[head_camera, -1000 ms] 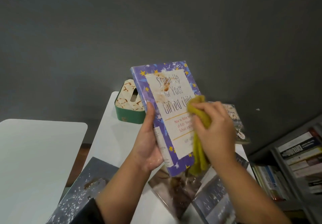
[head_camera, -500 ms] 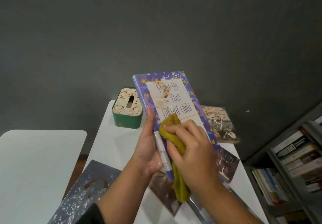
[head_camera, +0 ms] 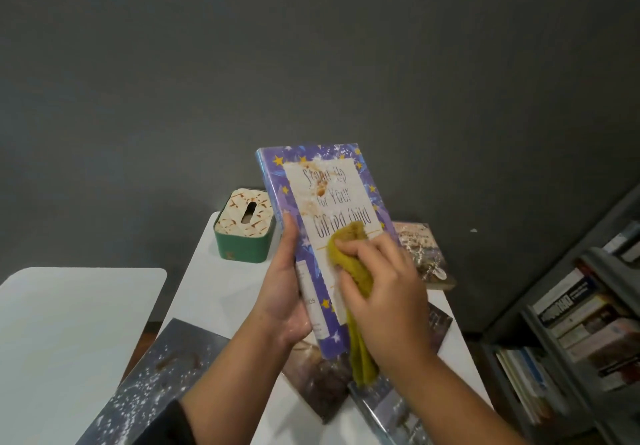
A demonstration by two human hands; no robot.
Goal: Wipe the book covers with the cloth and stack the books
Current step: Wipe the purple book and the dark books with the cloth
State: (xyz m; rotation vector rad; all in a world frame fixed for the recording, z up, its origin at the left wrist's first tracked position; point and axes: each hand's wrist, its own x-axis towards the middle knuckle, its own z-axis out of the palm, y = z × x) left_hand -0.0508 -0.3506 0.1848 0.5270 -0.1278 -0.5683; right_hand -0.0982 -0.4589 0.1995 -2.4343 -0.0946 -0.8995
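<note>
**Wiping the stained cover of the purple book**

Held upright above the white tabletop point(head_camera: 221, 292), the purple book point(head_camera: 332, 209) with yellow stars is gripped along its spine edge by the left hand point(head_camera: 285, 292), whose fingers are curled round the edge with the thumb laid up the front. Brown stains are seen on the upper part of the white title panel. The yellow cloth point(head_camera: 353, 264) is pressed against the middle of the cover by the right hand point(head_camera: 384, 292), its fingers bent over the bunched cloth and holding it; the loose end of the cloth hangs below the book's lower edge.

Several other books are spread flat on the tabletop: a dark speckled book point(head_camera: 159, 385) at the near left, marked by a brown smear, a brownish book point(head_camera: 318, 378) beneath the raised one, and a pale illustrated book point(head_camera: 426, 254) at the far right corner. A green tissue box point(head_camera: 244, 229) with a patterned lid is placed at the far end of the tabletop, just beside the raised book. A bookshelf point(head_camera: 581, 323) filled with books is seen at the right.
</note>
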